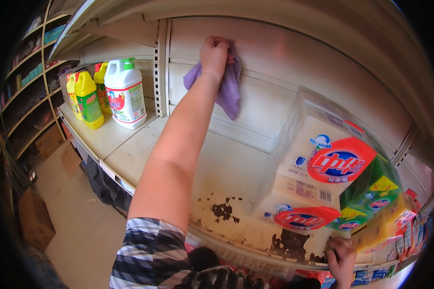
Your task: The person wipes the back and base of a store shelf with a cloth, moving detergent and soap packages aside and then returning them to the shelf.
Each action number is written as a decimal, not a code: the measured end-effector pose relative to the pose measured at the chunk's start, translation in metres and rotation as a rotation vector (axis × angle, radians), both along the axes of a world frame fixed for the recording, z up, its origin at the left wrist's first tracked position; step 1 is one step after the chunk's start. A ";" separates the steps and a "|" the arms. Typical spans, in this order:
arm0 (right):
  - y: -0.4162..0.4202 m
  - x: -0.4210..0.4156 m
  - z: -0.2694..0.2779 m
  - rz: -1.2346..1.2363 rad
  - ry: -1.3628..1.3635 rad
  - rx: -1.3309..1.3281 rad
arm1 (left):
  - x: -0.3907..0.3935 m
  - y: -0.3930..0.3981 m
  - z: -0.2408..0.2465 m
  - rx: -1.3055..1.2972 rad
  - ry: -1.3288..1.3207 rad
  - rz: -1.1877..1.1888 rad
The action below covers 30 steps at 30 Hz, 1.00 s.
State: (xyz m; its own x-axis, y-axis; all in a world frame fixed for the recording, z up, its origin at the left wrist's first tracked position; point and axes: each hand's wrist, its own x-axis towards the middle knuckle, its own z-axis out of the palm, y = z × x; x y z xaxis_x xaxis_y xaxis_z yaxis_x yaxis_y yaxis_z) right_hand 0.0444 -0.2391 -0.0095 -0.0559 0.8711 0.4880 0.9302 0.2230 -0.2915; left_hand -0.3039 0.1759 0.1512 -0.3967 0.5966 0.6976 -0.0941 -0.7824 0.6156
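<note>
My left hand (217, 54) holds a purple cloth (229, 90) up against the beige metal back panel (264, 94) of a store shelf. The cloth hangs in folds below my fingers. My right hand (341, 254) rests at the front edge of the shelf board (235, 155), fingers bent and thumb apart, with nothing in it. Near it stand stacked soap bars (303, 155) in clear plastic wrap with red and blue labels. Brown rust patches (222, 211) and peeled paint mark the board's front part.
White (124, 97) and yellow-green detergent bottles (88, 99) stand on the left shelf section, past a slotted upright (161, 72). Green (369, 195) and yellow soap packs (379, 231) sit to the right. An upper shelf (275, 11) overhangs. Cardboard boxes (36, 218) lie on the floor at left.
</note>
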 end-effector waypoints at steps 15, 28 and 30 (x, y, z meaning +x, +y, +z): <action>-0.001 0.000 -0.001 0.055 -0.034 0.086 | -0.017 0.003 -0.040 -0.006 0.356 0.500; -0.004 -0.002 -0.004 -0.011 -0.018 0.072 | 0.088 -0.055 -0.073 0.301 0.986 0.095; -0.003 -0.002 -0.004 -0.020 -0.006 0.068 | 0.066 -0.052 -0.091 0.298 1.190 0.270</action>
State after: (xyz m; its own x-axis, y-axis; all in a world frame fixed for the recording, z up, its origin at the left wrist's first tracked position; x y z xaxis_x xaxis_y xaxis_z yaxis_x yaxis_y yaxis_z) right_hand 0.0427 -0.2425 -0.0139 -0.0420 0.8368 0.5459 0.9364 0.2235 -0.2705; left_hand -0.2382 0.1238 0.0606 0.4854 0.3527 0.8000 0.5821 -0.8131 0.0052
